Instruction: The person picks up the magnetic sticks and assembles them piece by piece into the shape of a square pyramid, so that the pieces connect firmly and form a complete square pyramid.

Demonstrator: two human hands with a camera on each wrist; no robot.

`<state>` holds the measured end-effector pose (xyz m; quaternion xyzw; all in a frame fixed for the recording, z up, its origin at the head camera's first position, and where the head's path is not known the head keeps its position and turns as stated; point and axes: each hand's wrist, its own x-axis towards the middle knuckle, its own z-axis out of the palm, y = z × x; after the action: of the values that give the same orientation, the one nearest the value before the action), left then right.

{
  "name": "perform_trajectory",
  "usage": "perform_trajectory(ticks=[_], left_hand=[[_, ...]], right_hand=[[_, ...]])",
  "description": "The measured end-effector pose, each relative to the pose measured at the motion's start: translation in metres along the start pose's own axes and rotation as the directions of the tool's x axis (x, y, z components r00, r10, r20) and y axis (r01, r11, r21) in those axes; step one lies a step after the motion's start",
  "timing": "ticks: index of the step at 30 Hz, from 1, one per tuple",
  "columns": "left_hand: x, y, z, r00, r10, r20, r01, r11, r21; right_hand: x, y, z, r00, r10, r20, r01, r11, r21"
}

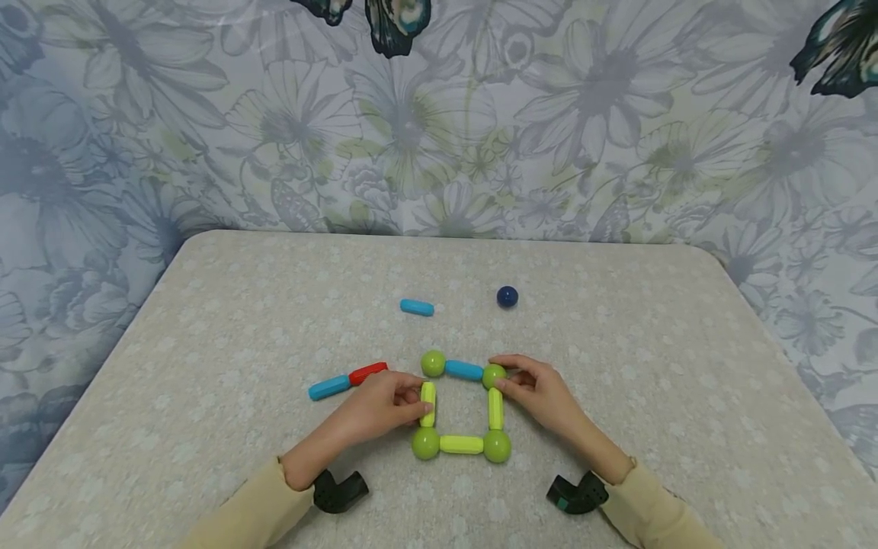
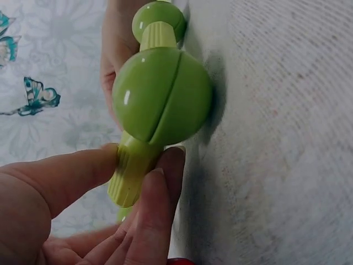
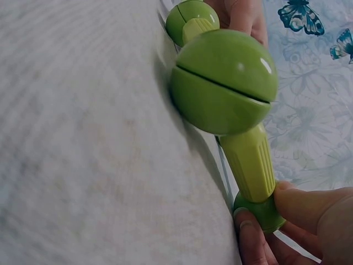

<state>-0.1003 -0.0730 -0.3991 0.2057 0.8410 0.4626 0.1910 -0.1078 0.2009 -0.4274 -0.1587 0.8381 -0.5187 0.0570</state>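
Green balls and short rods form a near-square on the table. With thumb and fingers, my left hand (image 1: 389, 400) pinches the left yellow-green rod (image 1: 428, 404), whose lower end joins the near-left green ball (image 1: 425, 443). Its other end stands just short of the far-left green ball (image 1: 433, 364). My right hand (image 1: 538, 385) grips the far-right green ball (image 1: 493, 375), which joins a blue rod (image 1: 464, 370) and the right yellow-green rod (image 1: 496, 409). Along the near side, another yellow-green rod (image 1: 462, 444) meets the near-right green ball (image 3: 223, 83).
Left of the frame lies a blue rod (image 1: 329, 387) end to end with a red rod (image 1: 367, 373). Farther back are a loose blue rod (image 1: 417, 307) and a dark blue ball (image 1: 507, 296). A patterned wall (image 1: 446, 137) stands behind the table (image 1: 240, 305).
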Motion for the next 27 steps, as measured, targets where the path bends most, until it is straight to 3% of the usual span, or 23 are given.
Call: perform_trajectory(ticks=[5,8,12,16,19,22,27], left_hand=[[-0.002,0.000,0.001,0.999,-0.036,-0.035,0.036,0.999,-0.013],[-0.002,-0.001,0.001,0.999,-0.023,-0.032,0.022,0.999,-0.024],[0.002,-0.003,-0.002,0.999,0.002,0.041,0.001,0.998,-0.061],[0.010,-0.002,-0.008,0.989,-0.033,0.144,0.052,0.991,-0.126],[0.014,-0.001,-0.010,0.981,-0.065,0.183,0.089,0.988,-0.126],[0.014,-0.001,-0.010,0.981,-0.074,0.177,0.095,0.989,-0.113],[0.012,0.001,-0.006,0.991,-0.067,0.112,0.077,0.994,-0.082]], right_hand=[[0.001,0.002,0.001,1.000,-0.003,0.008,0.003,1.000,0.007],[0.001,0.002,0.001,1.000,0.004,0.016,-0.004,1.000,0.000],[0.000,-0.008,0.000,1.000,-0.005,0.024,0.005,1.000,-0.006],[-0.004,-0.023,-0.002,0.999,-0.032,0.030,0.032,0.999,0.020],[-0.003,-0.019,-0.001,0.998,-0.051,0.047,0.049,0.998,0.029],[-0.001,-0.007,0.001,0.997,-0.046,0.055,0.045,0.999,0.022],[0.001,0.004,0.000,0.999,-0.038,0.037,0.037,0.999,0.023]])
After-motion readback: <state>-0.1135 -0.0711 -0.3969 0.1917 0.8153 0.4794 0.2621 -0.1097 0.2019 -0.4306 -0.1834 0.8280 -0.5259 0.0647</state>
